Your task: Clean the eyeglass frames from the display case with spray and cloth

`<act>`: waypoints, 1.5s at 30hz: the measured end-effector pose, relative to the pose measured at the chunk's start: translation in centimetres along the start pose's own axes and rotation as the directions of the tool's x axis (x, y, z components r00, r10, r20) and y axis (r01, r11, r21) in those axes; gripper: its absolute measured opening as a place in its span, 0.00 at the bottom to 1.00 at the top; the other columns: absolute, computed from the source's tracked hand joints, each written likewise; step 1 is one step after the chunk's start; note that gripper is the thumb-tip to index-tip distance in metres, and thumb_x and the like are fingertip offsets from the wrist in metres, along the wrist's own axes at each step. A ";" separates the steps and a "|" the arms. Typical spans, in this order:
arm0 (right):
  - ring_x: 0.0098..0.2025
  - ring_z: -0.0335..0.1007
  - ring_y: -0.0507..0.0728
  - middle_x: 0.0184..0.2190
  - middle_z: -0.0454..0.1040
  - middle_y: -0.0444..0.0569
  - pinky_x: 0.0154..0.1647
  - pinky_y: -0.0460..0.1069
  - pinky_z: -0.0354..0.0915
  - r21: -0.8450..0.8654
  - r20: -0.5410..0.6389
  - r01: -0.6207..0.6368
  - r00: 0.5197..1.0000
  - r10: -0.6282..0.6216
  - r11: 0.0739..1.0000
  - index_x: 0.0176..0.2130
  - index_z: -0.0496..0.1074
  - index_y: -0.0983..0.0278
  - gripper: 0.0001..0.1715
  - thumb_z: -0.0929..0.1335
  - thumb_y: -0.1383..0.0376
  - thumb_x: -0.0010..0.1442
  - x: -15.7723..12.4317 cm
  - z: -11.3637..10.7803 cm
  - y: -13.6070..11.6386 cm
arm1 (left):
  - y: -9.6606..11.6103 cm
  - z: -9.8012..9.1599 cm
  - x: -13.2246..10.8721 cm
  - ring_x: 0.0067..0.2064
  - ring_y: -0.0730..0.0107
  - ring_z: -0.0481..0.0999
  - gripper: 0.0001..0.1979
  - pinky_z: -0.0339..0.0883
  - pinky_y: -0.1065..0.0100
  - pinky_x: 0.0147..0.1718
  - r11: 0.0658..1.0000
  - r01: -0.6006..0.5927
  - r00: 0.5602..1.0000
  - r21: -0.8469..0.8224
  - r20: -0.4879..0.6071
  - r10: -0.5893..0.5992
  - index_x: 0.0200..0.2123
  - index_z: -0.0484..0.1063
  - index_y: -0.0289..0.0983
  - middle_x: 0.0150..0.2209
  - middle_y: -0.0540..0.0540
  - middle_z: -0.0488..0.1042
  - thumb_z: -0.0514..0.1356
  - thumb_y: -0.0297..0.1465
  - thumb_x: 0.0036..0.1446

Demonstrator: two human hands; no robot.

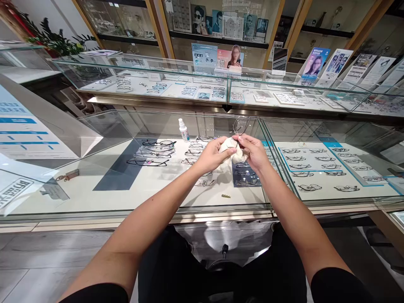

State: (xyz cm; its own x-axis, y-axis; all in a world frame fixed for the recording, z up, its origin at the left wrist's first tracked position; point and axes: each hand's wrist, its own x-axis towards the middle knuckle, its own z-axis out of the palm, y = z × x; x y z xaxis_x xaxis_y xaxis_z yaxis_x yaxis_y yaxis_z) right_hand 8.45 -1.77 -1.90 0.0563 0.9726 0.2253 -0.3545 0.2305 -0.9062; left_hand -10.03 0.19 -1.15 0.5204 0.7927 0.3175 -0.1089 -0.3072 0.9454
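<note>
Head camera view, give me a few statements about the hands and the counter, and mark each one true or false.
1. The left hand grips a white cloth. True.
2. The spray bottle is in the right hand. False: it stands untouched on the glass counter, left of both hands.
3. The right hand pinches a pair of glasses that rises above the cloth. True.
4. The case under the glass is bare. False: rows of display frames lie in it.
</note>
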 end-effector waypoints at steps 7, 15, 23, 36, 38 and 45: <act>0.51 0.79 0.61 0.40 0.85 0.47 0.62 0.57 0.73 -0.087 0.106 0.097 0.990 -0.088 0.991 0.33 0.89 0.55 0.21 0.86 0.44 0.51 -0.3 0.3 0.5 | -0.2 0.5 0.1 0.31 0.72 0.62 0.35 0.57 0.69 0.32 0.992 -0.081 0.983 0.097 -0.158 0.095 0.31 0.69 0.38 0.28 0.53 0.66 0.69 0.65 0.59; 0.52 0.79 0.61 0.44 0.84 0.48 0.59 0.55 0.73 -0.072 0.013 0.133 0.991 -0.133 0.988 0.35 0.89 0.56 0.21 0.86 0.44 0.51 0.1 -0.5 -0.1 | -0.7 0.1 0.4 0.30 0.69 0.71 0.39 0.64 0.68 0.31 1.000 -0.015 0.990 0.016 -0.137 0.017 0.35 0.76 0.37 0.28 0.49 0.76 0.63 0.71 0.60; 0.70 0.71 0.67 0.60 0.80 0.52 0.74 0.63 0.64 -0.203 0.147 0.229 0.969 -0.201 0.952 0.35 0.88 0.54 0.21 0.82 0.42 0.60 0.2 -1.4 -0.9 | -1.2 -1.8 1.4 0.36 0.63 0.82 0.36 0.74 0.66 0.37 0.960 0.017 0.959 -0.281 -0.266 -0.095 0.43 0.81 0.36 0.35 0.44 0.84 0.70 0.66 0.59; 0.70 0.71 0.70 0.59 0.79 0.52 0.78 0.65 0.56 -0.442 0.273 0.252 0.952 -0.139 0.861 0.33 0.88 0.55 0.26 0.80 0.37 0.59 -0.1 -1.1 -0.7 | 0.0 -1.6 0.8 0.31 0.67 0.79 0.36 0.72 0.68 0.32 0.966 0.005 0.994 -0.258 -0.108 -0.034 0.43 0.81 0.35 0.32 0.45 0.83 0.72 0.65 0.57; 0.69 0.71 0.69 0.57 0.80 0.52 0.78 0.64 0.56 -0.421 0.274 0.242 0.953 -0.132 0.874 0.33 0.88 0.56 0.26 0.81 0.37 0.58 0.0 -1.1 -0.5 | 0.5 -1.3 0.6 0.27 0.71 0.76 0.35 0.69 0.70 0.28 0.968 0.015 0.997 -0.251 -0.071 -0.033 0.42 0.79 0.35 0.30 0.48 0.81 0.75 0.62 0.55; 0.65 0.72 0.68 0.57 0.79 0.50 0.75 0.62 0.60 -0.365 0.285 0.186 0.955 -0.081 0.912 0.33 0.87 0.57 0.25 0.82 0.39 0.56 -0.2 -0.9 -0.4 | 1.5 -0.9 0.0 0.25 0.73 0.72 0.32 0.67 0.70 0.25 0.976 0.021 0.999 -0.216 -0.026 -0.027 0.44 0.77 0.36 0.28 0.51 0.78 0.83 0.51 0.49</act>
State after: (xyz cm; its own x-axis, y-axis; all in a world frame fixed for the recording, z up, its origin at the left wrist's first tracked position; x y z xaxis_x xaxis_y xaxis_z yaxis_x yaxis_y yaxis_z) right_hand 9.45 -2.01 -1.96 -0.1838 0.9022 0.3903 0.0274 0.4016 -0.9154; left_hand -10.95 0.21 0.31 0.5011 0.8141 0.2935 -0.2784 -0.1695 0.9454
